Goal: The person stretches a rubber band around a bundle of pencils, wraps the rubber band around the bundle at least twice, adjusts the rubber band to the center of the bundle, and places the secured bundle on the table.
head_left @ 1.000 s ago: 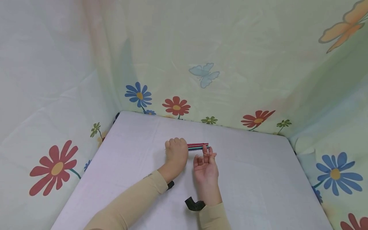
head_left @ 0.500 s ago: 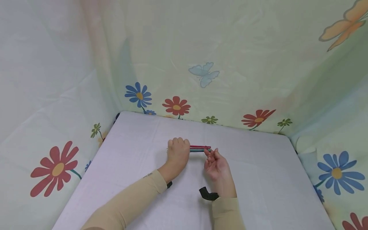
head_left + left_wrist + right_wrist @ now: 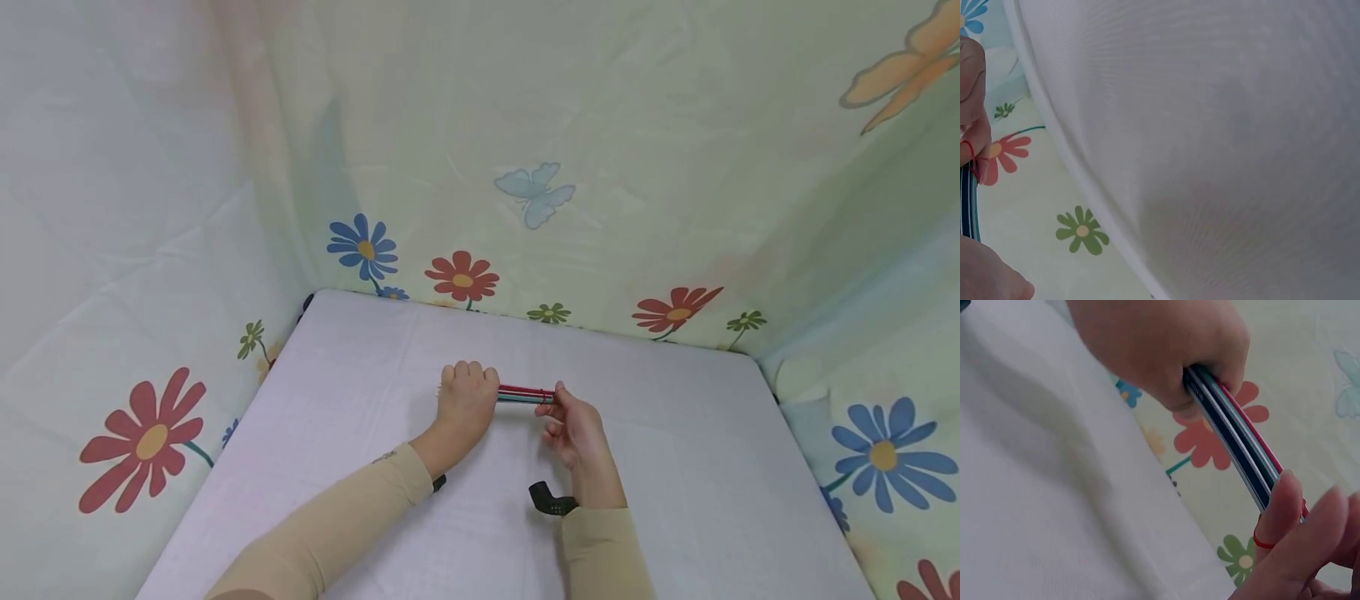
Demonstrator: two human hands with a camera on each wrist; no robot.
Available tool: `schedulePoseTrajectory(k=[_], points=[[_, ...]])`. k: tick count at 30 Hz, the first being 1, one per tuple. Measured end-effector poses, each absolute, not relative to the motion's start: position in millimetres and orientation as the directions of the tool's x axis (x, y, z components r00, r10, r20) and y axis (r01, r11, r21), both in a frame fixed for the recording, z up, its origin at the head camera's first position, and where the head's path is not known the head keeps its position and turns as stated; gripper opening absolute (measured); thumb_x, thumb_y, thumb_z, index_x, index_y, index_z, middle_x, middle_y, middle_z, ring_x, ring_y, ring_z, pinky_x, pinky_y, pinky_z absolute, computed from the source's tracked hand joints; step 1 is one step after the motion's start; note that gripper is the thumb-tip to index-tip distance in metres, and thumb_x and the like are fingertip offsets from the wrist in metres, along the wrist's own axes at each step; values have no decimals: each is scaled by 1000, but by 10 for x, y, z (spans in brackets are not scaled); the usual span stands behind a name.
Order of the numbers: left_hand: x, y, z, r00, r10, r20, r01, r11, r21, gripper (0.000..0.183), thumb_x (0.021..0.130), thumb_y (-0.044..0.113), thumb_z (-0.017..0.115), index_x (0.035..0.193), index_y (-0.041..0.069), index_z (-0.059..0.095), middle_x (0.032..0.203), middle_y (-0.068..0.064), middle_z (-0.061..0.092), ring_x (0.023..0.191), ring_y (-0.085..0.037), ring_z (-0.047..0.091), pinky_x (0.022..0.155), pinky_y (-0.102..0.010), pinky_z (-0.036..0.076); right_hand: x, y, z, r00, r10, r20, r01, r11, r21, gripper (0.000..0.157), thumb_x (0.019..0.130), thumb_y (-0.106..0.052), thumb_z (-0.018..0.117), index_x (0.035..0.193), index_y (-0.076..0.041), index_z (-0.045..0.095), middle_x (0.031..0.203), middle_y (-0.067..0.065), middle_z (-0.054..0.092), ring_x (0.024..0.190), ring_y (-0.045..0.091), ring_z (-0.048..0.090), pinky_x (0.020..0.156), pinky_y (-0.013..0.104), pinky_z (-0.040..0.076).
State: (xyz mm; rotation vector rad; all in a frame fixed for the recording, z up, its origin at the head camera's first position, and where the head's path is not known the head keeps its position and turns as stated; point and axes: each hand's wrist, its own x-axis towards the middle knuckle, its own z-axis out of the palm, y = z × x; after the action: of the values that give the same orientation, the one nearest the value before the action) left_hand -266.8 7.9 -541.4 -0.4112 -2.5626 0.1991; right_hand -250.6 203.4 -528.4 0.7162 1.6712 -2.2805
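Note:
My left hand [image 3: 465, 410] grips a bundle of several pencils [image 3: 522, 395], coloured red, teal and dark blue with pale stripes, held level above the table. At the bundle's right end is my right hand [image 3: 583, 429]. Its fingers pinch around the pencil ends and a thin red rubber band [image 3: 1262, 542]. In the right wrist view the band loops over one finger and crosses the pencils. The left wrist view shows the same band [image 3: 972, 156] at the bundle's edge. The pencils' left ends are hidden inside my left fist.
A table [image 3: 675, 467] with a white cloth lies under both hands. Flower-printed curtains [image 3: 637, 167] hang behind it and on both sides. Black wrist mounts [image 3: 551, 500] stick out near the sleeves.
My right hand has moved right and turned, its stretched fingers closing around the bundle's right end with the band. The left hand and pencils have shifted slightly right.

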Motion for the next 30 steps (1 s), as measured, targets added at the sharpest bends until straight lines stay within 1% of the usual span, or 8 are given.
schedulePoseTrajectory(k=[5, 10, 13, 15, 18, 23, 26, 30], points=[[-2692, 71, -5421, -817, 349, 459, 275, 936, -222, 20, 94, 19, 77, 83, 17, 60, 77, -1, 60, 75, -19, 55, 67, -33, 30, -2543, 2039, -5231, -868, 131, -478, 465, -120, -877, 46, 112, -42, 54, 126, 1, 58, 68, -2, 68, 43, 7, 41, 46, 22, 43], [-2688, 65, -5421, -825, 362, 435, 298, 931, -210, 20, 94, 21, 77, 85, 16, 60, 78, -2, 61, 75, -19, 56, 67, -33, 35, -2560, 2032, -5213, -885, 148, -441, 444, -19, -896, 43, 110, -36, 54, 131, 1, 59, 67, -2, 67, 44, 7, 36, 47, 22, 38], [-2669, 58, -5427, -827, 372, 421, 315, 928, -201, 20, 94, 21, 78, 85, 16, 60, 77, -2, 60, 74, -20, 56, 67, -33, 33, -2544, 2016, -5212, -895, 155, -419, 426, 9, -905, 36, 107, -29, 56, 126, 1, 62, 64, -1, 66, 46, 9, 33, 48, 23, 36], [-2659, 58, -5431, -819, 385, 425, 331, 923, -198, 20, 95, 22, 78, 86, 16, 61, 77, -2, 60, 74, -19, 56, 66, -33, 31, -2539, 1998, -5219, -905, 137, -404, 410, 17, -912, 29, 105, -27, 59, 116, -1, 64, 62, -2, 63, 47, 9, 36, 49, 24, 38], [-2649, 59, -5436, -803, 396, 445, 343, 918, -199, 20, 95, 24, 79, 87, 16, 63, 77, -1, 61, 73, -19, 57, 65, -32, 26, -2535, 1966, -5248, -925, 97, -367, 368, -5, -930, 21, 105, -25, 63, 100, -4, 63, 62, -2, 58, 50, 10, 41, 51, 24, 44], [-2637, 54, -5427, -791, 385, 476, 330, 923, -198, 21, 93, 24, 81, 86, 17, 63, 76, 0, 62, 73, -18, 57, 66, -32, 18, -2523, 1950, -5286, -938, 86, -335, 328, -88, -941, 26, 105, -26, 68, 86, -11, 60, 67, -1, 58, 59, 12, 52, 62, 29, 52], [-2629, 45, -5413, -786, 383, 485, 329, 924, -197, 21, 92, 22, 81, 85, 17, 62, 76, 0, 61, 72, -18, 57, 66, -32, 18, -2511, 1966, -5306, -934, 81, -347, 329, -176, -928, 26, 107, -30, 66, 87, -14, 62, 72, -3, 60, 65, 13, 56, 73, 33, 53], [-2640, 31, -5416, -786, 383, 485, 330, 924, -195, 19, 93, 21, 80, 86, 17, 62, 77, -1, 61, 73, -18, 58, 65, -32, 25, -2519, 1985, -5353, -906, 47, -421, 371, -390, -843, 28, 108, -40, 61, 93, -17, 59, 74, -3, 64, 69, 14, 60, 88, 40, 53]])
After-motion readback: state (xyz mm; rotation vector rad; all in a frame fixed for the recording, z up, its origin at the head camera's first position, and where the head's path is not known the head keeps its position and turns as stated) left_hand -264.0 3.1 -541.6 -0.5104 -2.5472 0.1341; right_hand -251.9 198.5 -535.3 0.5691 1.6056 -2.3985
